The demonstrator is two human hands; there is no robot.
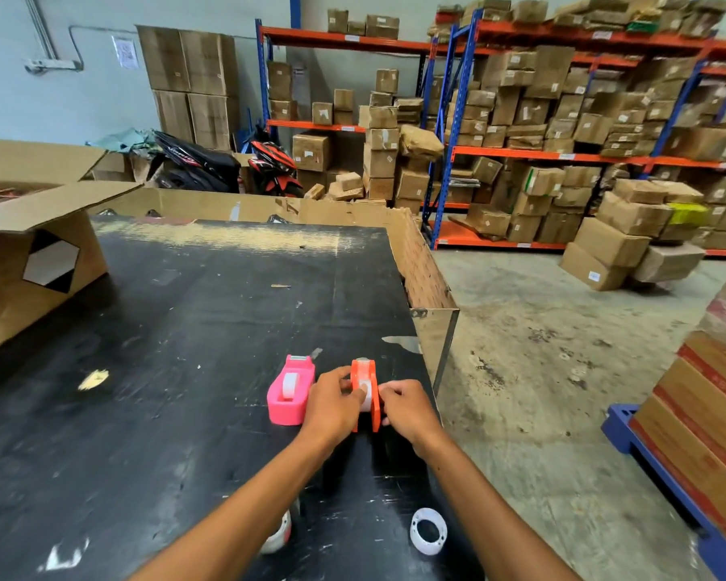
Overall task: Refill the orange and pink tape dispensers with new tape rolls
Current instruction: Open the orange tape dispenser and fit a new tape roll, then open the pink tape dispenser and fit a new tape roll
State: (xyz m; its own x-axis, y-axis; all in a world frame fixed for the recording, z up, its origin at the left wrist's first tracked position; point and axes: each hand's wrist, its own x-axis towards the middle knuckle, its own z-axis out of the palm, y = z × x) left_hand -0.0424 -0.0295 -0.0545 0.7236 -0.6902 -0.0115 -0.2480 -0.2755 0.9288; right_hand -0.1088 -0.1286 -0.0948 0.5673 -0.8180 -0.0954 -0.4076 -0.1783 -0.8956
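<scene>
The orange tape dispenser (366, 392) stands upright near the right edge of the black table (164, 350), with a clear tape roll in its slot. My left hand (332, 402) grips its left side, fingertips on the roll. My right hand (407, 406) pinches its right side. Just to the left, the pink tape dispenser (290, 392) holds a clear roll and stands apart from both hands. Nearer to me lies an empty white tape core (428, 531). A tape roll (279, 534) with a pinkish rim is partly hidden under my left forearm.
An open cardboard box (34, 266) lies on the table's left side. Cardboard walls (420, 266) line the far and right table edges. Beyond are shelves of cartons (562, 119), parked motorbikes (227, 165), and a blue pallet (646, 454) with stacked boxes at right.
</scene>
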